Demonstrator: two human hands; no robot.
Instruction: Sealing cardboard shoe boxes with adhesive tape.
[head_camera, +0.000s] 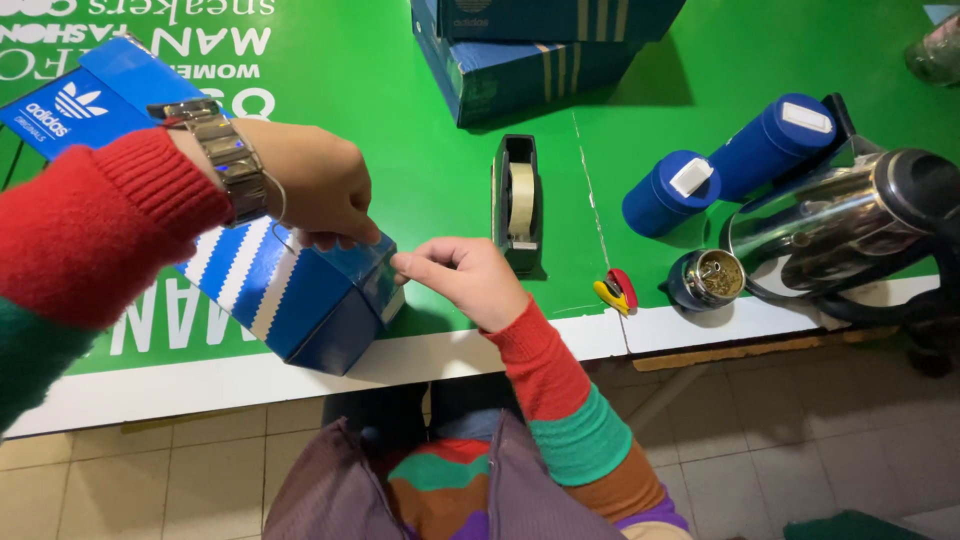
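Observation:
A blue shoe box with white stripes lies on the green table, its near end close to the table's front edge. My left hand, with a metal watch on the wrist, rests on top of the box near that end, fingers curled down on it. My right hand pinches at the box's right corner with thumb and forefinger; whether something thin is between them I cannot tell. A black tape dispenser with a roll of pale tape stands just behind my right hand.
More blue shoe boxes are stacked at the back. Two blue cylinders with white caps, a metal kettle, a small round metal cup and a red-and-yellow small tool sit to the right. Tiled floor lies below.

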